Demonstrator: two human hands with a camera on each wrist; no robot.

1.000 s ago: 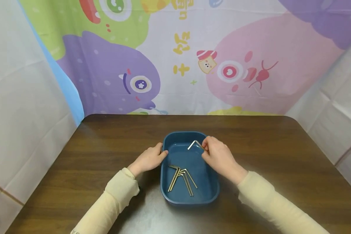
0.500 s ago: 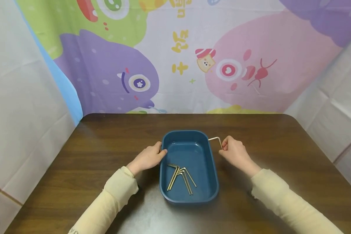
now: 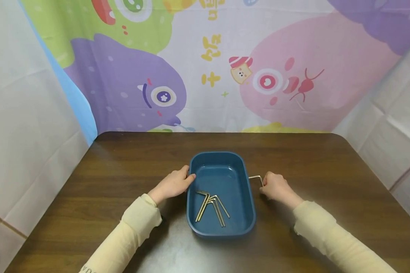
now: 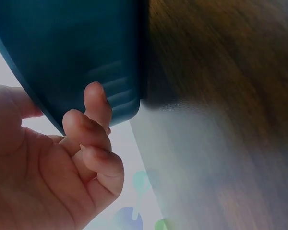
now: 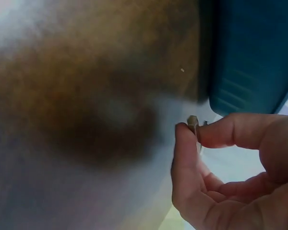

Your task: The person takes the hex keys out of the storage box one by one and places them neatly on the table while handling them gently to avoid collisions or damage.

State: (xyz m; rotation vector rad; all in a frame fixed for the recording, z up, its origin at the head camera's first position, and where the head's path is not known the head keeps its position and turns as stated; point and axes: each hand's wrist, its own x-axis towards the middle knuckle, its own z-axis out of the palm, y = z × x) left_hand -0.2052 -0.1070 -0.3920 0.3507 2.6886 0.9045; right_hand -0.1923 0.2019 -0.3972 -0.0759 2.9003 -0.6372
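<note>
A blue rectangular plastic bin (image 3: 220, 180) stands on the table. My left hand (image 3: 172, 184) holds its left side, with the thumb over the rim; the left wrist view shows the curled fingers (image 4: 98, 103) against the outer wall. In the right hand (image 3: 276, 188), right of the bin and low near the table, an L-shaped hex key (image 3: 255, 177) is pinched between thumb and finger. Its hexagonal end (image 5: 193, 120) sticks out in the right wrist view. Several more hex keys (image 3: 202, 208) lie loosely together in the bin's near left part.
The dark wood-grain table (image 3: 133, 151) extends on both sides of the bin. A cartoon-printed cloth (image 3: 212, 106) hangs behind the back edge. Pale sheets (image 3: 30, 113) cover the left and right sides.
My right hand has carried the hex key out over the bin's right rim, then lower and nearer beside it. The left hand and the other hex keys stay where they were.
</note>
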